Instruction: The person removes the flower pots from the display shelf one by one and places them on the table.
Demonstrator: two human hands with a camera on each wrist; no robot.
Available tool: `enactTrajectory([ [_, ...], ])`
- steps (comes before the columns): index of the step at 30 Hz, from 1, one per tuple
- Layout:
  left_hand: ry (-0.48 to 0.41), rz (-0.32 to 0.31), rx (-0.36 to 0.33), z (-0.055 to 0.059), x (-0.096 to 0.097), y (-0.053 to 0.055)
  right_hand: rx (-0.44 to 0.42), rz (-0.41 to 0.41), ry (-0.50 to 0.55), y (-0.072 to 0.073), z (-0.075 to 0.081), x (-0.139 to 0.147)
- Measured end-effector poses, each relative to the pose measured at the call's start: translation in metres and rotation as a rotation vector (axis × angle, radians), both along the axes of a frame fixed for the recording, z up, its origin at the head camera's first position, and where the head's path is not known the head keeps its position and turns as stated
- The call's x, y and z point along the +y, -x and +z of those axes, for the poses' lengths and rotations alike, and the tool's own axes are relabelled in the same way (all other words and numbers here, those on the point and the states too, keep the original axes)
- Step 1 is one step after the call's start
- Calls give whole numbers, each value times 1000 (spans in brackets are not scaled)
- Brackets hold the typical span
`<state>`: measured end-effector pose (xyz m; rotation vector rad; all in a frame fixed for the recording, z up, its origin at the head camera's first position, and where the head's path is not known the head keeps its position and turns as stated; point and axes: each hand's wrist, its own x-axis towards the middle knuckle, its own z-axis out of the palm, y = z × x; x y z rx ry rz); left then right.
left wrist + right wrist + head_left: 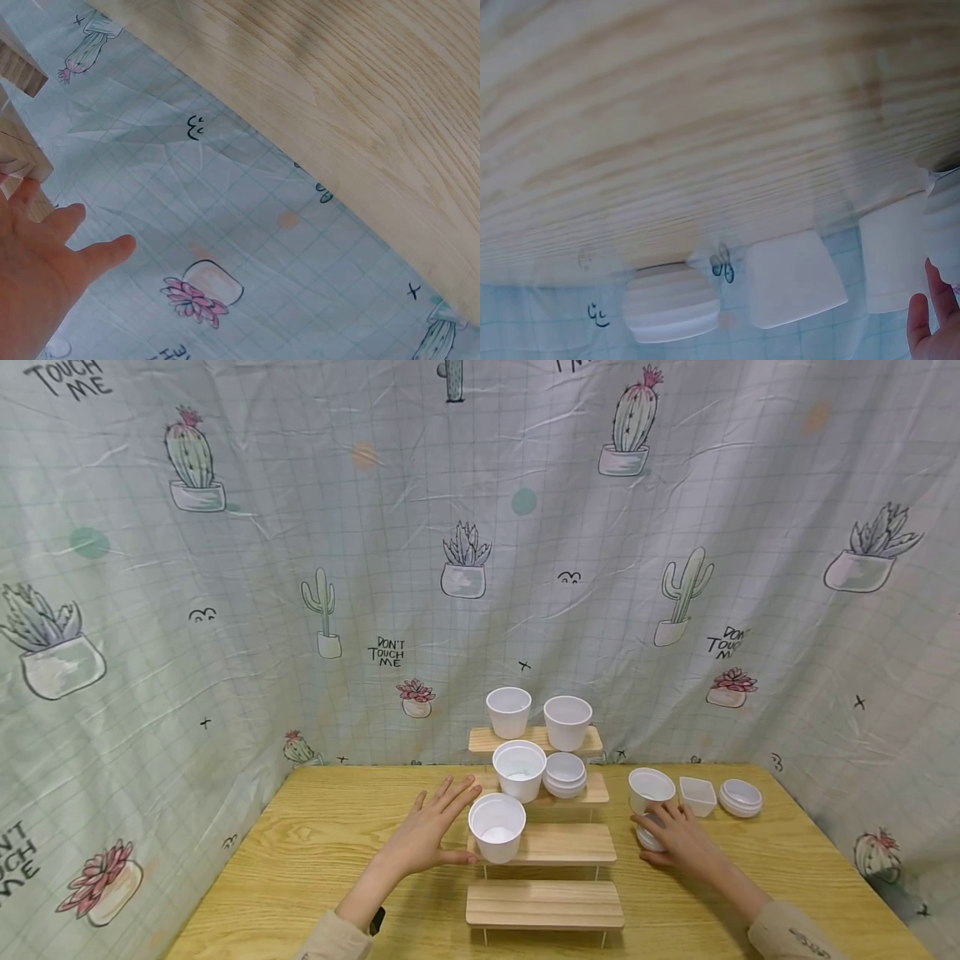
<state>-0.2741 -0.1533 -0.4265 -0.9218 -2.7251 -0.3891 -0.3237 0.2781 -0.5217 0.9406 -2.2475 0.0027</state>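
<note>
Right of the stand (543,903), the right hand (684,843) curls its fingers round a small bowl (649,837); light, even pressure should keep it level. The left hand (422,833) spreads wide at the stand's left edge.

1. Head view: moderately bright, soft, even light; its direction cannot be told. Creases in the curtain (360,527) carry small pale glints at upper left.
2. Same view: the table (322,835) appears warm yellow; the pots (497,847) are near-white, with soft grey shading inside. Central outlines are fairly sharp; wide-angle stretching shows toward the edges.
3. Left wrist view: dimmer, low in contrast, with a cool bluish cast on the curtain. The left hand (41,262) is slightly soft.
4. Right wrist view: hazy. The nearest table grain is blurred; farther off, the surface bears pale reflections, and a dark shadow borders the rightmost pot (943,225).
</note>
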Motion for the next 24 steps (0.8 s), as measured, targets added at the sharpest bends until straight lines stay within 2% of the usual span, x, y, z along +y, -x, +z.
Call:
enactTrajectory([
  [14, 6, -5, -9, 1, 1, 0, -6, -8, 20, -1, -2, 2],
  [21, -3, -7, -6, 2, 0, -1, -51, -32, 27, -4, 1, 3],
  [24, -8, -8, -7, 2, 0, -1, -41, -34, 31, -5, 2, 2],
])
